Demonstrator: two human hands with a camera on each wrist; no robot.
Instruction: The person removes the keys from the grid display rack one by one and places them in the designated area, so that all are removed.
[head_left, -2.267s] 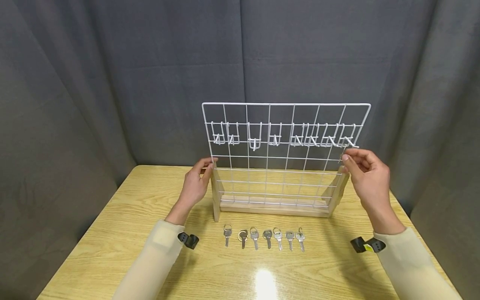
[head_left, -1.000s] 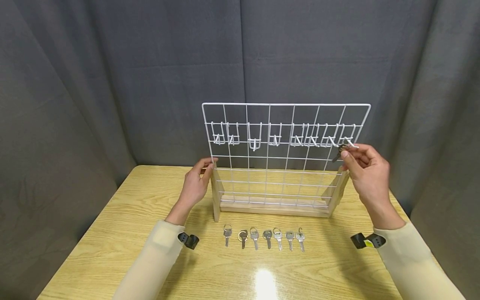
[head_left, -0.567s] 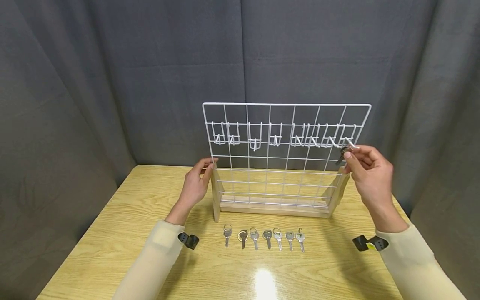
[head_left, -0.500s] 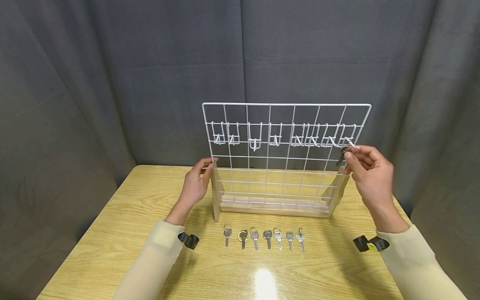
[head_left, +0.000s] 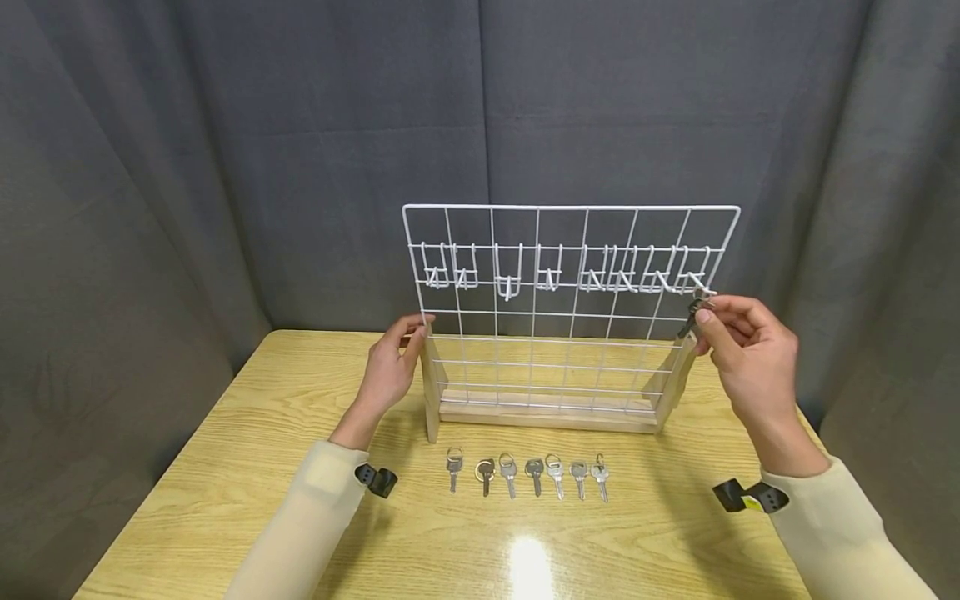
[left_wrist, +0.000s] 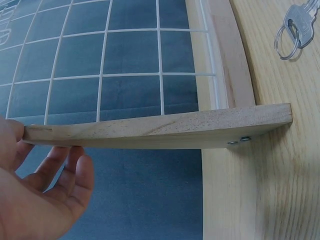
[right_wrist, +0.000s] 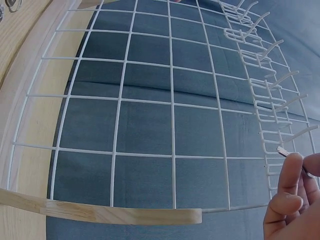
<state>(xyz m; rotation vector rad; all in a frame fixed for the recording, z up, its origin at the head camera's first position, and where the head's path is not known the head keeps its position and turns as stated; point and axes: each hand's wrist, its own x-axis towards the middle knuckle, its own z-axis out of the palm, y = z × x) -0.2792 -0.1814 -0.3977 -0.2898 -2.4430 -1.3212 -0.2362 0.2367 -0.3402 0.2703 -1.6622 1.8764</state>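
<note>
In the head view my right hand (head_left: 757, 350) pinches a dark key (head_left: 688, 321) by its bow, just below the rightmost white hook (head_left: 692, 282). Its ring lies close to the hook's tip; whether it is over the tip I cannot tell. The right wrist view shows only a small bit of the key (right_wrist: 285, 152) beyond my fingertips. My left hand (head_left: 392, 358) holds the left wooden upright (left_wrist: 165, 125) of the wire grid rack (head_left: 555, 313), thumb and fingers on either side near its top. Several hooks hang in a row along the grid, without keys.
Several keys with rings, among them a silver key (head_left: 454, 472) at the left end, lie in a row on the wooden table (head_left: 300, 417) before the rack's base (head_left: 547, 417). A grey curtain (head_left: 337, 167) hangs behind and at both sides.
My right hand first lifted the key towards the rightmost hook, then shifted right and a little down with it. The left hand stays on the upright; the row of keys is the same.
</note>
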